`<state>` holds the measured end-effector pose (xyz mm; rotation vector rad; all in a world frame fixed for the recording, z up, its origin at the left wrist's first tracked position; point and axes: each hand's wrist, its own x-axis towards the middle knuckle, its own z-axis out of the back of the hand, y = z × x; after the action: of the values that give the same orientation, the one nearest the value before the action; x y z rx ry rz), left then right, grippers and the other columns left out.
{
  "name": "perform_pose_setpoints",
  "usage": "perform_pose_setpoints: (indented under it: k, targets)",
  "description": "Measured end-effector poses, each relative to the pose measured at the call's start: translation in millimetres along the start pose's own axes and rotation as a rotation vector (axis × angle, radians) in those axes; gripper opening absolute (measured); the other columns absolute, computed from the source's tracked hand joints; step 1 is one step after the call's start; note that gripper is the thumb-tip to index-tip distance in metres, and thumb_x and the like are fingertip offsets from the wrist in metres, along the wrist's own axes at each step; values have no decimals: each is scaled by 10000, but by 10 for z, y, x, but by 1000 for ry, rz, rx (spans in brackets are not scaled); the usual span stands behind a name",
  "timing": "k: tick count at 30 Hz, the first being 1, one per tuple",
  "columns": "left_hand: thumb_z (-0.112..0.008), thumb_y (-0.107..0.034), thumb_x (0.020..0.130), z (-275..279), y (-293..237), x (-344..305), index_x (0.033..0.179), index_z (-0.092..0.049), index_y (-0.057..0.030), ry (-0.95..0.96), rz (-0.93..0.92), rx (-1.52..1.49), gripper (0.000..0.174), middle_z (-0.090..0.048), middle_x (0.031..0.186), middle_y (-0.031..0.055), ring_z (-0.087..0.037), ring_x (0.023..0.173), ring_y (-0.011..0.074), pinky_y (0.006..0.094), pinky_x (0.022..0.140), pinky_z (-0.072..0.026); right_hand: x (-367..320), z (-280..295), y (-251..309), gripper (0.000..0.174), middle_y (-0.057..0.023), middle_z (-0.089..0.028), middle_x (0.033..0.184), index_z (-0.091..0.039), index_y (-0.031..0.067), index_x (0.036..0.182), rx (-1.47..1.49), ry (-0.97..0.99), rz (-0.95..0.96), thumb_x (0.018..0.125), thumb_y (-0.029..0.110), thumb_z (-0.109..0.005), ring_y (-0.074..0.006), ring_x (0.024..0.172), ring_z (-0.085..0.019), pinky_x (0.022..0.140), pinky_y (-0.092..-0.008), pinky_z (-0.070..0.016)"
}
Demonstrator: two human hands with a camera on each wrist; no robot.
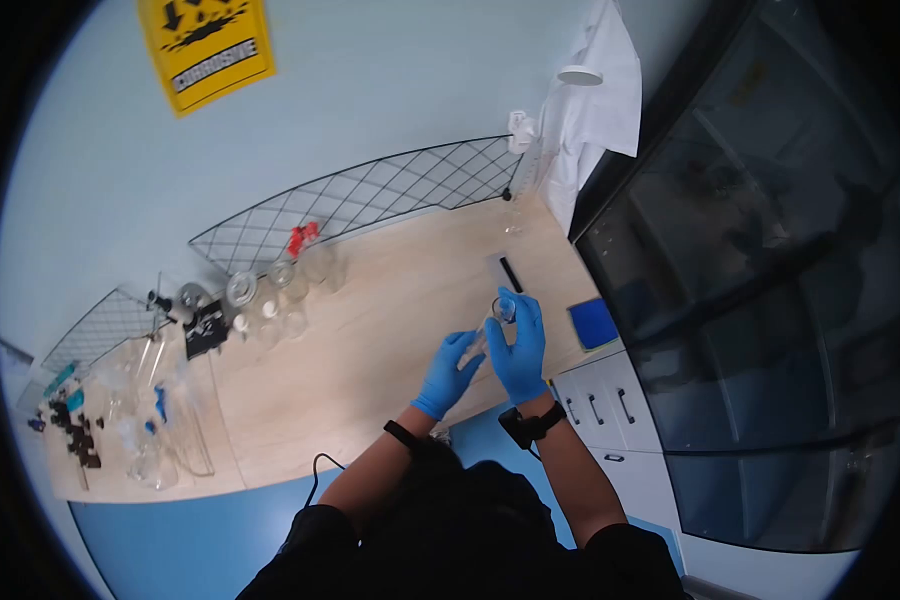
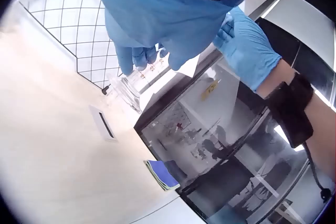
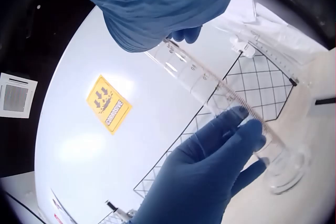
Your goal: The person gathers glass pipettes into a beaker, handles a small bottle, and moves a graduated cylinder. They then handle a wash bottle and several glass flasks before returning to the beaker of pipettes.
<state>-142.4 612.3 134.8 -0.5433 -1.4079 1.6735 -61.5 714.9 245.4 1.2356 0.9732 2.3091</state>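
Note:
Both blue-gloved hands hold a clear graduated cylinder [image 3: 202,79] tilted above the bench. Its round foot [image 3: 289,174] shows at the lower right of the right wrist view, with scale marks running up the tube. My left hand [image 1: 448,374] grips the lower tube just above the foot, thumb and fingers round the glass in the right wrist view. Up at the other end, my right hand [image 1: 519,350] curls its fingers round the tube, and its palm hides the top. From the left wrist, the left hand [image 2: 157,22] covers much of the tube.
Glass jars [image 1: 285,280] and a black-based instrument [image 1: 205,325] stand along the wall at left. Another clear cylinder [image 1: 513,215] stands in the back corner. A black pen-like item [image 1: 510,274] and a blue pad [image 1: 593,324] lie right. Black wire mesh [image 1: 370,190] lines the back edge.

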Motion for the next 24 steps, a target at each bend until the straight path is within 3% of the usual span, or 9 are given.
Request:
perform_pose_setpoints:
  k: [2, 6, 9, 16, 19, 24]
  targets:
    - [-688, -127, 847, -12, -3, 404, 1223, -553, -37, -82, -22, 124, 409, -591, 1214, 182, -593, 1086, 368, 396, 902, -490, 224, 19, -330, 332, -113, -564, 1124, -558, -9, 1194, 15, -27, -78, 882, 59, -650, -200, 1010, -571, 877, -309, -475]
    - [-685, -125, 850, -121, 305, 1165, 1190, -569, -33, -136, -35, 70, 371, -619, 1177, 187, -598, 1078, 361, 403, 892, -493, 591, -103, -856, 342, -89, -602, 1113, -563, -1, 1193, 175, -122, -254, 874, 50, -676, -166, 992, -591, 893, -307, -481]
    - [-686, -126, 846, -203, 565, 1680, 1192, -567, -37, -158, -36, 117, 377, -621, 1171, 184, -608, 1052, 368, 407, 882, -500, 923, -252, -1208, 382, -108, -637, 1099, -572, 12, 1190, 211, -156, -253, 861, 136, -722, -220, 1004, -621, 873, -338, -502]
    - [-686, -115, 837, -376, 1097, 2819, 1185, -588, -42, -220, 152, 204, 369, -636, 1139, 191, -638, 1000, 342, 392, 832, -526, 1699, -676, -2204, 388, -116, -629, 1135, -574, 28, 1194, 179, -24, -289, 854, 138, -725, -223, 1038, -619, 899, -349, -505]
    - [-689, -110, 833, -487, 1562, 3154, 1204, -588, -44, -269, 193, 148, 391, -639, 1144, 184, -663, 949, 316, 380, 790, -543, 1917, -857, -2591, 388, -115, -622, 1142, -571, 31, 1199, 210, 23, -270, 855, 132, -720, -230, 1043, -617, 908, -346, -504]
    - [-689, -115, 848, -601, 1909, 3463, 1232, -573, -56, -292, 282, 71, 405, -639, 1149, 187, -672, 937, 298, 359, 774, -549, 2099, -1039, -3060, 389, -101, -612, 1174, -573, 36, 1196, 127, 95, -238, 851, 120, -730, -216, 1055, -609, 898, -341, -506]
